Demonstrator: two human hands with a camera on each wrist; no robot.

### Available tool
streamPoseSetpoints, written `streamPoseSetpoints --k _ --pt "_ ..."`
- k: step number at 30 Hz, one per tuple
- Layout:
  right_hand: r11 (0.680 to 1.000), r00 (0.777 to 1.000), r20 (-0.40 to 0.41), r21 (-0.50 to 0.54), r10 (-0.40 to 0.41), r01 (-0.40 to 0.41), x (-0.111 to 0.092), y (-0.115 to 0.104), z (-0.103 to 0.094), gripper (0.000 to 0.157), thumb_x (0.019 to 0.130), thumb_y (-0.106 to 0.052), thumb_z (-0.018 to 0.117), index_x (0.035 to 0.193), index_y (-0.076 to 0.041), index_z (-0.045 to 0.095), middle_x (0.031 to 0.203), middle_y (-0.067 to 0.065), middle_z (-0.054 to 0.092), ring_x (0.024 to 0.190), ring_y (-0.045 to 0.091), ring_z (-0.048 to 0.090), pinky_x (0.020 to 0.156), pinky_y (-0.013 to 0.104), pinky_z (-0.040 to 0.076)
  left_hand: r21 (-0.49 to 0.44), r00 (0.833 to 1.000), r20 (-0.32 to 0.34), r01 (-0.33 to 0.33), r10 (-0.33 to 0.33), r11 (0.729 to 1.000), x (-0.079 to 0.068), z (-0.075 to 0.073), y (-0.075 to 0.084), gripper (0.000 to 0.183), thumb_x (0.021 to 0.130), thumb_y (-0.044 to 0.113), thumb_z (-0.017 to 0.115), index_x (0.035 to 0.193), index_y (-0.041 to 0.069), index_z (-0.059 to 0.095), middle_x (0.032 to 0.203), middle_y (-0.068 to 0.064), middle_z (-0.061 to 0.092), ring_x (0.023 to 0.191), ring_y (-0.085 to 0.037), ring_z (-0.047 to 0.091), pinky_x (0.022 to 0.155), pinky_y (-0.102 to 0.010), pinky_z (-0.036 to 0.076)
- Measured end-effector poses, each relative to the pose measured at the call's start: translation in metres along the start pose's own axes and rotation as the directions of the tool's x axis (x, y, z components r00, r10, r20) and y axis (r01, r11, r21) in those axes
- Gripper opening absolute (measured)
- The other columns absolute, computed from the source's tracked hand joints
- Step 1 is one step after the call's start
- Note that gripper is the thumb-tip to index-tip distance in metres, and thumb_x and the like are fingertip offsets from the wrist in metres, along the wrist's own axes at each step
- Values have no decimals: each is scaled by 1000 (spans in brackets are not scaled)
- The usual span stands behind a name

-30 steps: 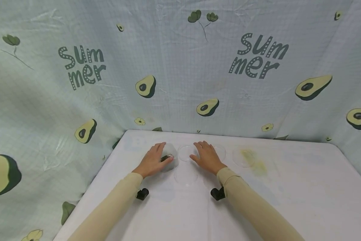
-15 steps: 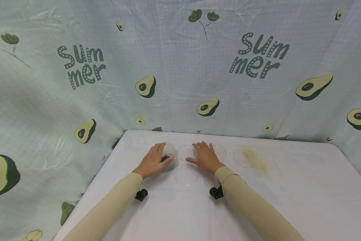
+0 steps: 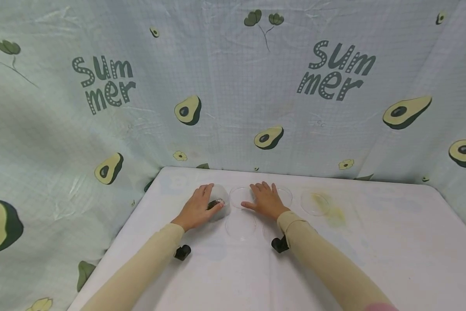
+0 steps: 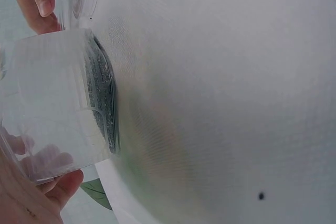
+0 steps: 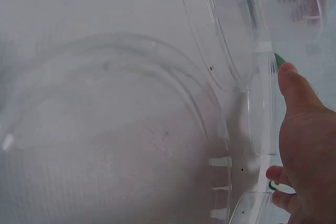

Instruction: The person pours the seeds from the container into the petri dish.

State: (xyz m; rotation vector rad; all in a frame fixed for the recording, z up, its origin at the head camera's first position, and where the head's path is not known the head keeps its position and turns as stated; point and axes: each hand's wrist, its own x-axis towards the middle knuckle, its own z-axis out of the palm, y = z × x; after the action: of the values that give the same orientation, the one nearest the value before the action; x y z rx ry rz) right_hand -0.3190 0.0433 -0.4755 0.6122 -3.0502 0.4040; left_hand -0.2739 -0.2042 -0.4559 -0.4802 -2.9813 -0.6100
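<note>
A wall sheet (image 3: 233, 86) printed with avocados and "summer" lettering hangs behind a white table (image 3: 353, 268), which bears a yellow-green stain (image 3: 334, 211). Two beige sleeves (image 3: 143, 265) reach forward over the table. The left hand (image 3: 196, 207) grips a clear plastic container (image 3: 224, 211), thumb on one side and fingers round the other, at the table's far left part. The right hand (image 3: 268, 202) has its fingers spread and thumb held apart, among clear round containers (image 3: 240, 237); I cannot tell whether it touches one. Five of their rims show in the head view as thin rings; only the right wrist view gives their side walls and small rim tabs.

The gripped container stands upright, base toward the table, its base-to-top axis vertical; whether it is taller than wide I cannot tell. Black wrist mounts (image 3: 183, 252) stick out beneath both sleeves. The left wrist view shows, through the clear wall, dark granules (image 4: 101, 90) layered along the base; from the head they form only a dark patch beside the thumb.
</note>
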Motion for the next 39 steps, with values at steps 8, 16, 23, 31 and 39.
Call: streamPoseSetpoints --k 8,16,23,31,39 --pt "1000 1000 8 -16 4 -4 5 3 3 82 85 -63 59 144 -7 44 143 17 49 137 35 41 117 63 16 8 1000 -4 2 -2 1000 0 0 0 80 94 55 50 150 3 26 147 -19 37 135 -35 39 111 -52 37" --pt "999 1000 25 -49 -3 4 4 4 1 84 84 -65 60 144 -8 44 143 17 49 133 36 46 116 64 18 2 1000 5 5 -5 1000 -1 0 2 80 94 54 50 150 2 25 147 -19 37 136 -34 39 111 -52 37" --pt "996 1000 26 -86 4 -2 5 5 1 84 85 -67 56 146 -12 41 145 14 47 135 33 44 114 68 18 -29 1000 2 18 -18 999 -1 -2 5 80 94 54 51 150 3 25 149 -19 35 137 -35 37 112 -52 36" --pt "995 998 54 -90 43 -38 5 3 1 84 86 -67 55 148 -14 38 148 13 44 136 32 43 111 69 23 -21 1000 5 16 -16 1000 0 -3 5 81 94 54 51 150 2 26 149 -20 36 137 -36 38 111 -53 37" --pt "994 997 62 -102 46 -40 4 1 -2 84 85 -67 56 146 -12 41 144 14 48 132 33 47 107 65 31 -15 1000 6 23 -23 1000 -1 -2 4 81 94 54 51 150 2 25 150 -19 35 138 -35 37 111 -53 36"
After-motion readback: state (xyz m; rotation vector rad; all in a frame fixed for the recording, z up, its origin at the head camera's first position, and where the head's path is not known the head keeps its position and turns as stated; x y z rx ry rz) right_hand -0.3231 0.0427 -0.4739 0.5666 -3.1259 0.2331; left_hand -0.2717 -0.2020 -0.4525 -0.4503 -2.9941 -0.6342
